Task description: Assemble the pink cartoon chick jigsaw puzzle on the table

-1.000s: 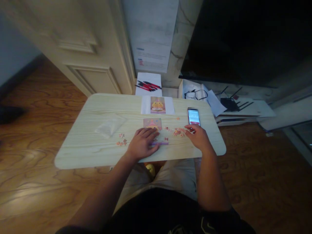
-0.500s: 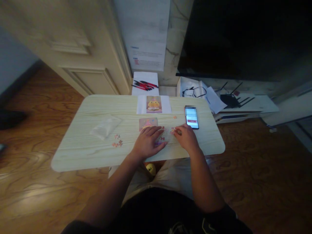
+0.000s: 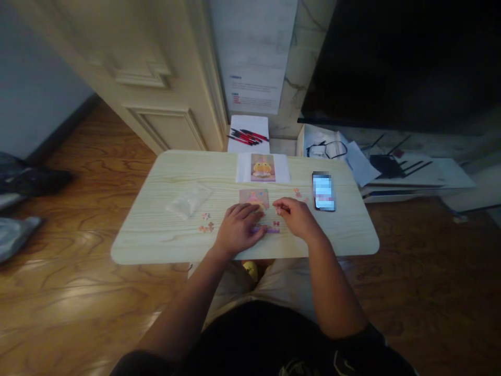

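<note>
A partly joined jigsaw puzzle [image 3: 254, 196] lies on the pale wood-grain table [image 3: 148, 209]. My left hand [image 3: 240, 228] rests over its left and middle part with the fingers stretched out, hiding much of it. Just right of the puzzle, my right hand [image 3: 298, 216] pinches a small puzzle piece [image 3: 278, 210] between thumb and fingertips. Loose puzzle pieces [image 3: 205, 228] are left of my left hand, and a few orange pieces [image 3: 296, 192] lie beyond my right hand. Behind the puzzle is a sheet with a printed picture [image 3: 263, 168] of a yellow figure.
A clear plastic bag [image 3: 189, 201] lies on the table's left side. The phone [image 3: 324, 191] is to the right, its screen lit. Past the far edge are red and black pens [image 3: 248, 137] on a white surface, and a black router [image 3: 385, 166] on a low cabinet.
My right hand has moved left, closer to the puzzle, with a piece in its fingertips. My left hand stays on the puzzle. The whole view has shifted, so the table appears farther right.
</note>
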A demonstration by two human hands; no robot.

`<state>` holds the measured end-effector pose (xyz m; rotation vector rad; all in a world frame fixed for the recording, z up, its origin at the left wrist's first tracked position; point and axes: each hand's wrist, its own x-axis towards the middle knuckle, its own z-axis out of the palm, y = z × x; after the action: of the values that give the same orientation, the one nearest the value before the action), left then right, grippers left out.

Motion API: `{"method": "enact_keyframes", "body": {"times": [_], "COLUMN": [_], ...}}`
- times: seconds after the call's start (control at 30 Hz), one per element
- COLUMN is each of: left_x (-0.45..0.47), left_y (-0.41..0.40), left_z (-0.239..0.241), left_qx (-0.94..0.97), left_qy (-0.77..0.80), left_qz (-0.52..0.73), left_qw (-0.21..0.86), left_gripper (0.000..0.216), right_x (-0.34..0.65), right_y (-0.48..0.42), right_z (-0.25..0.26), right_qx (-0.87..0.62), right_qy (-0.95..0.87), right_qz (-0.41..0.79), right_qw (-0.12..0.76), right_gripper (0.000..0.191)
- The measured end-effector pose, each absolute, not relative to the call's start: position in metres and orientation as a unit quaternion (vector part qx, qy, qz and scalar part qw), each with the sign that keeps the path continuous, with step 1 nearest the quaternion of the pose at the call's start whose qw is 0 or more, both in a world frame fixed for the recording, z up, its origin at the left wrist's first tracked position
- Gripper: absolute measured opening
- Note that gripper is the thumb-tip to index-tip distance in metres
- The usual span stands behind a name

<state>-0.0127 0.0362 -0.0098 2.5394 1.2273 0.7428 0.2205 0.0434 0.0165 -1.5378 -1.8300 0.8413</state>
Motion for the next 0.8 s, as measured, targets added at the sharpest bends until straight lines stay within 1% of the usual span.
{"method": "enact_keyframes", "body": {"times": [0.07, 0.17, 0.23, 0.4, 0.67, 0.8], "left_x": [-0.013, -0.014, -0.014, -0.013, -0.013, -0.014], "left_y": [0.035, 0.035, 0.034, 0.034, 0.034, 0.035], "left_z": [-0.011, -0.011, -0.011, -0.01, -0.011, -0.014], "left_qx": [0.865, 0.868, 0.869, 0.871, 0.872, 0.872], "left_qy": [0.415, 0.412, 0.412, 0.41, 0.405, 0.405], "left_qz": [0.257, 0.254, 0.25, 0.245, 0.253, 0.253], "left_qw": [0.113, 0.113, 0.114, 0.117, 0.11, 0.107], "left_gripper": [0.036, 0.036, 0.035, 0.033, 0.035, 0.035], "right_x": [0.211, 0.202, 0.199, 0.2, 0.203, 0.2], "right_y": [0.049, 0.054, 0.056, 0.055, 0.058, 0.056], "right_z": [0.014, 0.011, 0.011, 0.008, -0.003, -0.004], "right_qx": [-0.59, -0.594, -0.594, -0.597, -0.625, -0.635], "right_qy": [-0.679, -0.698, -0.702, -0.664, -0.66, -0.644], "right_qz": [0.33, 0.306, 0.305, 0.356, 0.298, 0.302], "right_qw": [0.288, 0.258, 0.247, 0.275, 0.293, 0.3], "right_gripper": [0.026, 0.021, 0.021, 0.022, 0.009, 0.006]}}
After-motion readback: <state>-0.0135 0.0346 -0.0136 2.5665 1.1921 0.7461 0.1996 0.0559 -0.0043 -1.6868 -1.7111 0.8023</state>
